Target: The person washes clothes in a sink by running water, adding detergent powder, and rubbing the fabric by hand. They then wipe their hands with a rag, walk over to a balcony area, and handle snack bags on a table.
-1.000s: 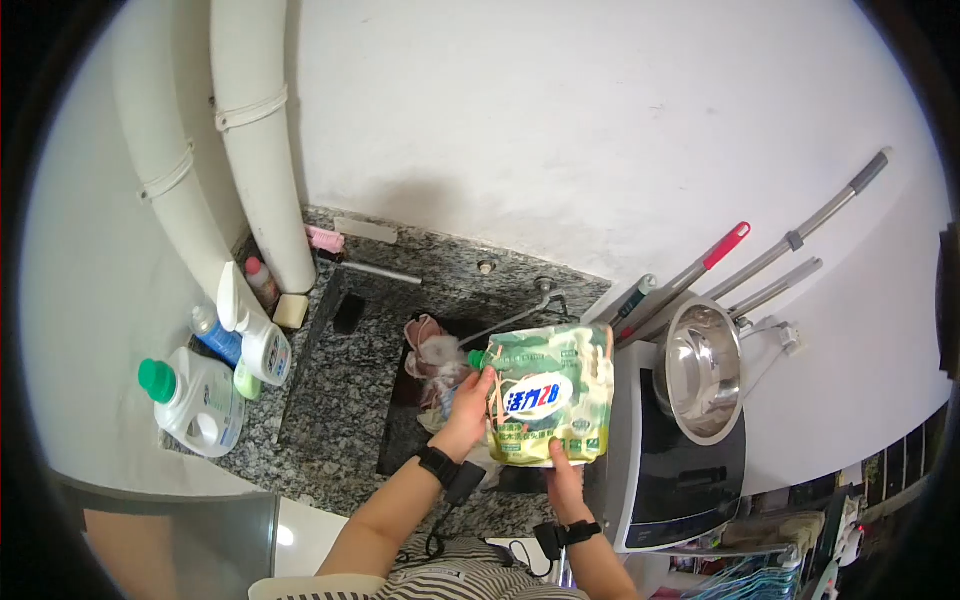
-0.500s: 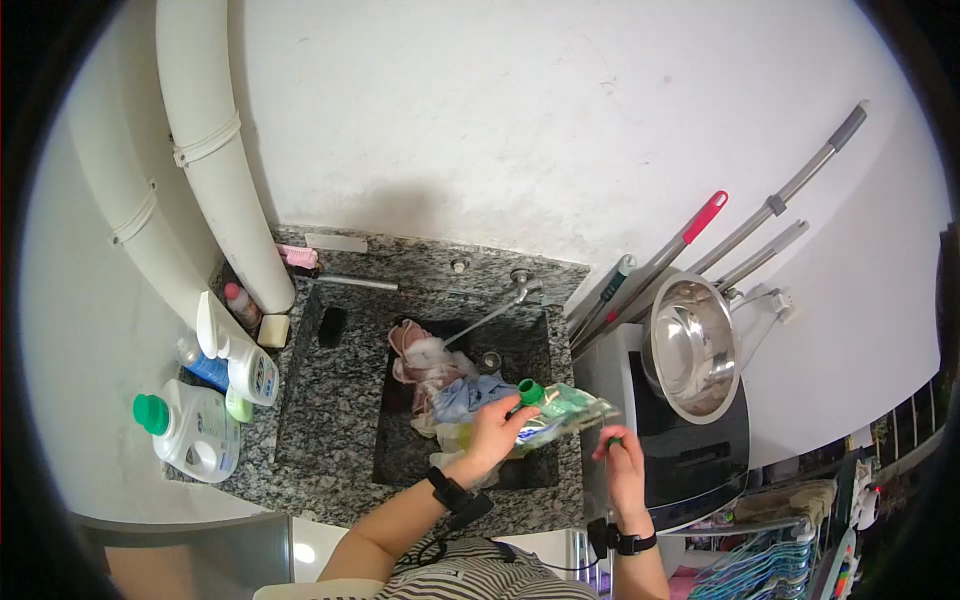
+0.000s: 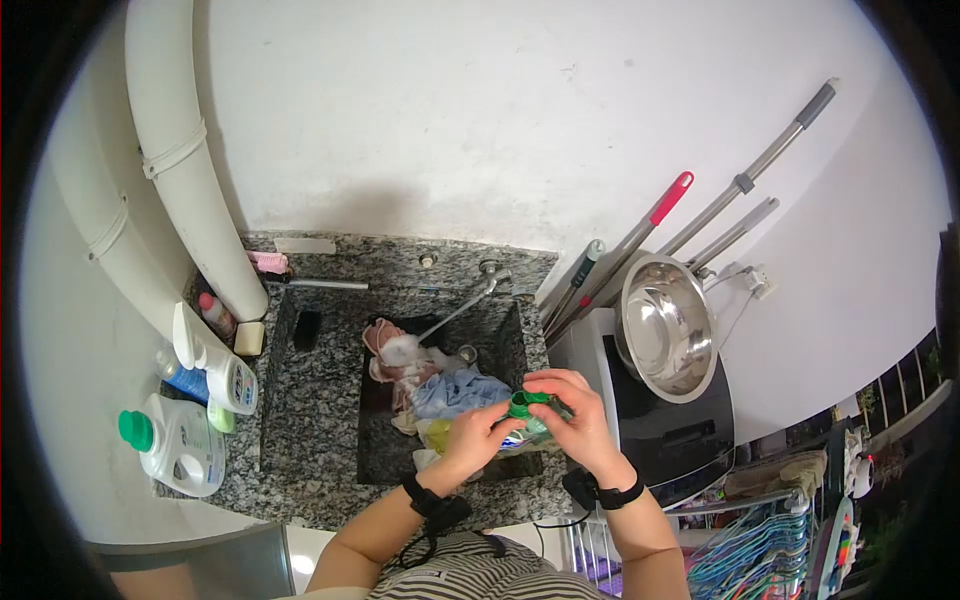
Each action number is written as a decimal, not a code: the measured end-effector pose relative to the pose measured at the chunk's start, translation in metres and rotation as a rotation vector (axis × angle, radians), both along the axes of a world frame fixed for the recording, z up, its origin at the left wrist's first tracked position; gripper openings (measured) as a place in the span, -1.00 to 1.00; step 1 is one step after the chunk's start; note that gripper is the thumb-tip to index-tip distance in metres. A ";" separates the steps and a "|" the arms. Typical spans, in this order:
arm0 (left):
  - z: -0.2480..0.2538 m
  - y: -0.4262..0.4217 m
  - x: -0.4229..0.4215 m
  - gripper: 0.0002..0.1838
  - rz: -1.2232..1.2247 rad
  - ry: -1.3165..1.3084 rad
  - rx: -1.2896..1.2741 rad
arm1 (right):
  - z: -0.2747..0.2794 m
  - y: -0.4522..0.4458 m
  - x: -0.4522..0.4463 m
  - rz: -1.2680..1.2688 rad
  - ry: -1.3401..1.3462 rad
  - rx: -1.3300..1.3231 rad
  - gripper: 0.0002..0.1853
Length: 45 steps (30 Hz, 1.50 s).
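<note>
My left hand point(image 3: 478, 437) is closed around the neck of a refill pouch point(image 3: 533, 432), clear with green and blue print, held above the front right of the sink. The pouch's green spout point(image 3: 518, 404) points up, its dark opening showing. Close against the spout's right side, my right hand point(image 3: 575, 412) pinches a green cap point(image 3: 538, 397) between thumb and fingers. Wet clothes lie in the sink basin point(image 3: 376, 440): a blue cloth point(image 3: 455, 393), a pink cloth point(image 3: 382, 338) with white suds, and a yellow-green cloth point(image 3: 437, 434). Water streams onto them from the tap point(image 3: 492, 280).
On the left ledge stand a white detergent jug point(image 3: 180, 445), a white pump bottle point(image 3: 228, 380) and a soap bar point(image 3: 249, 338). A steel bowl point(image 3: 665, 330) rests on a black-topped appliance point(image 3: 675, 445) at right. Mop handles point(image 3: 670, 200) lean on the wall.
My right hand has moved left and up, bringing the green cap from beside the pouch to its spout. The pouch is now more upright. The whole view has shifted slightly.
</note>
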<state>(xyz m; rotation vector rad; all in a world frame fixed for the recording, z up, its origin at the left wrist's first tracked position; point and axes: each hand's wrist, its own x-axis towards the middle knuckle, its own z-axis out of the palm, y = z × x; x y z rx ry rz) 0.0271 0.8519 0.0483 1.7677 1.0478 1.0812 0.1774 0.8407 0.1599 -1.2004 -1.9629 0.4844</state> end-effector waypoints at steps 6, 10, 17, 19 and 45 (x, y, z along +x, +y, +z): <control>-0.002 0.001 -0.003 -0.74 0.012 0.086 0.104 | -0.003 0.002 -0.005 0.084 -0.024 -0.093 -0.70; -0.003 -0.003 0.000 -0.74 -0.022 0.108 0.150 | -0.002 0.002 0.000 0.179 -0.204 -0.087 -0.71; -0.001 -0.016 0.007 -0.78 -0.102 0.223 0.300 | -0.011 0.003 0.023 0.368 -0.459 -0.135 -0.76; -0.003 -0.017 0.005 -0.80 -0.150 0.253 0.319 | -0.013 0.000 0.027 0.367 -0.481 -0.106 -0.76; 0.035 -0.043 0.035 -0.74 -0.481 0.339 0.123 | -0.024 -0.051 0.079 -0.008 -0.391 -0.289 -0.67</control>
